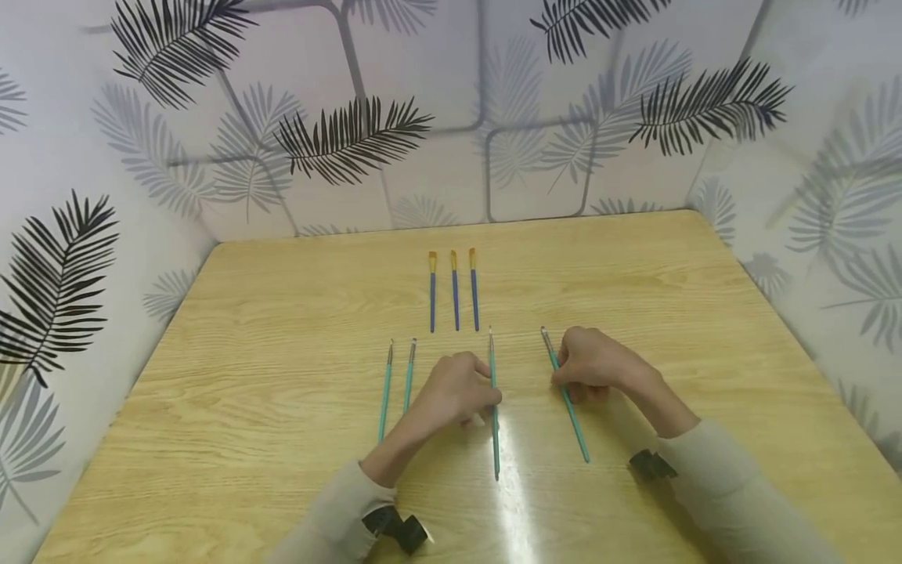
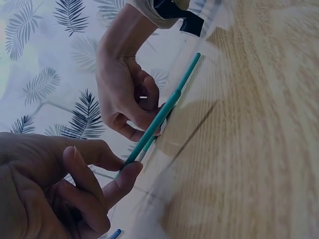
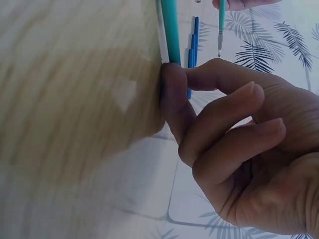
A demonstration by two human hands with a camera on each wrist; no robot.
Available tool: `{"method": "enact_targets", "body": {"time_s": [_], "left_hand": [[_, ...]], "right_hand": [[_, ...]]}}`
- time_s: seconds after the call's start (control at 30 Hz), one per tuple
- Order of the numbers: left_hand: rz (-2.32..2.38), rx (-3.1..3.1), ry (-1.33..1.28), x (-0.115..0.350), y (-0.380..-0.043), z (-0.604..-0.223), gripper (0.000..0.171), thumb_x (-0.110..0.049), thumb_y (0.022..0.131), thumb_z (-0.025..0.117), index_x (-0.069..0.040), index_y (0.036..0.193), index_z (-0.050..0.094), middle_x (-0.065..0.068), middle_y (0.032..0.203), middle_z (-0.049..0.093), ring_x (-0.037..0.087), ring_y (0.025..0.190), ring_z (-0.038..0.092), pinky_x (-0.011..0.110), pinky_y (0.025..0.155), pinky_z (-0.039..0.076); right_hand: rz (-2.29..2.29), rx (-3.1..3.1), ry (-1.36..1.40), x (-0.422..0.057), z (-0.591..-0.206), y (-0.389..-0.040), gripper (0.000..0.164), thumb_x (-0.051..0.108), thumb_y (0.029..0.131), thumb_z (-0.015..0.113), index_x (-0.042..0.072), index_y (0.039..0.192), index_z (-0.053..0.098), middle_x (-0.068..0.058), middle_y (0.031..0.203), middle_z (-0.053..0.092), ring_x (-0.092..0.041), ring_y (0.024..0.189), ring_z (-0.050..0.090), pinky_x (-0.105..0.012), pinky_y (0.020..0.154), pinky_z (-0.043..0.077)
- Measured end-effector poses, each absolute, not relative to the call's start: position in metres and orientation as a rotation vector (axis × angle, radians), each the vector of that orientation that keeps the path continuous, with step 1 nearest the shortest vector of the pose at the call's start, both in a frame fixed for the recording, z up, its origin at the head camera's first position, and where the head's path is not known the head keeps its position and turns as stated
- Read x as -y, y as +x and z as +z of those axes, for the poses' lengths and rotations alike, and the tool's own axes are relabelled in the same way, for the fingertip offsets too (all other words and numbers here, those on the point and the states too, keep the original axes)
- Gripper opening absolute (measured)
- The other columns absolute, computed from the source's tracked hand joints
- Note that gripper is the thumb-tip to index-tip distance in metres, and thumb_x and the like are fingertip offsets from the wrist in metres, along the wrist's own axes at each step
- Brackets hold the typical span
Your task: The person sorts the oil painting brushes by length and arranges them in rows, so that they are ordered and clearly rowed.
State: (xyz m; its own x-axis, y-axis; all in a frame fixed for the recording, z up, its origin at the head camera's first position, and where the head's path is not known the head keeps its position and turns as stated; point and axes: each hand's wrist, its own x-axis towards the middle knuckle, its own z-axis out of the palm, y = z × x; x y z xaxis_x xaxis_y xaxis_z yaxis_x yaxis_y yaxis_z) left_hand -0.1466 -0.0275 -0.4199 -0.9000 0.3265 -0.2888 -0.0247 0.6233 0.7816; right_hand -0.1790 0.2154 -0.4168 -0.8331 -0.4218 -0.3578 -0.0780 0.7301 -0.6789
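Pinching a thin teal-handled paintbrush point(image 1: 494, 407) at mid-handle, the left hand point(image 1: 454, 392) has its thumb and curled fingers point(image 2: 124, 177) closed round the shaft; this brush lies on the light wood-grain worktop point(image 1: 268, 313), near centre, bristle end pointing away from the person. Right hand point(image 1: 595, 364) grips a second teal-handled paintbrush point(image 1: 566, 395) near its upper part, fingers point(image 3: 172, 99) curled and pressing the handle against the worktop; this brush lies slightly slanted, tip leaning left, just right of the first one. Both brushes touch the worktop along their length as far as the head view shows; the wrist views are too close to tell whether either is lifted. Two more teal paintbrushes point(image 1: 397, 388) lie side by side left of the left hand, roughly parallel, close but apart. Three blue-handled paintbrushes with orange bristles point(image 1: 454, 290) lie in a neat row farther back, centre, well apart from both hands. Beige sleeves point(image 1: 733, 486) cover both forearms, a black wrist-mounted device point(image 1: 395, 529) on each. White walls with black and grey palm-leaf print point(image 1: 352, 137) surround the worktop on three sides.
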Motion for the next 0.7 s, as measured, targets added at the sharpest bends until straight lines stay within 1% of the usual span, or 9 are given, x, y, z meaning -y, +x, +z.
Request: {"method": "enact_targets", "body": {"time_s": [0.1,0.2,0.37,0.5,0.7], "left_hand": [[1.174,-2.460,0.244,0.030,-0.147,-0.417,0.045,-0.009,0.085,0.070,0.007,0.126,0.061,0.005,0.073,0.073,0.017,0.044,0.062,0.017,0.038,0.043],[1.180,-2.453,0.252,0.033,-0.147,-0.414,0.045,-0.010,0.086,0.068,0.007,0.127,0.059,0.003,0.072,0.074,0.015,0.041,0.058,0.016,0.038,0.041],[1.225,-2.432,0.278,0.041,-0.147,-0.412,0.044,-0.009,0.086,0.065,0.007,0.127,0.058,0.001,0.072,0.074,0.011,0.037,0.050,0.016,0.036,0.035],[1.235,-2.432,0.296,0.046,-0.147,-0.414,0.045,-0.011,0.087,0.065,0.007,0.128,0.058,0.001,0.073,0.074,0.009,0.036,0.048,0.016,0.036,0.033],[1.249,-2.431,0.293,0.053,-0.148,-0.417,0.047,-0.011,0.086,0.064,0.008,0.129,0.057,0.000,0.071,0.074,0.009,0.035,0.046,0.016,0.036,0.032]], "right_hand": [[-0.937,-2.422,-0.378,-0.218,-0.417,-0.180,0.014,0.005,0.085,0.064,0.000,0.072,0.064,-0.009,0.055,0.066,-0.006,0.036,0.042,-0.019,0.039,0.031],[-0.963,-2.407,-0.362,-0.222,-0.416,-0.180,0.009,0.006,0.086,0.063,-0.002,0.082,0.063,-0.009,0.059,0.068,-0.005,0.036,0.038,-0.019,0.040,0.029],[-1.028,-2.392,-0.344,-0.225,-0.412,-0.180,0.017,0.007,0.091,0.059,-0.005,0.102,0.057,-0.011,0.068,0.071,-0.005,0.037,0.036,-0.019,0.040,0.029],[-1.066,-2.392,-0.349,-0.222,-0.407,-0.179,0.019,0.010,0.092,0.060,-0.005,0.104,0.057,-0.013,0.072,0.072,-0.005,0.038,0.035,-0.020,0.040,0.030],[-1.132,-2.382,-0.376,-0.212,-0.403,-0.178,0.022,0.011,0.092,0.060,-0.004,0.106,0.056,-0.015,0.073,0.072,-0.005,0.037,0.033,-0.021,0.039,0.029]]}}
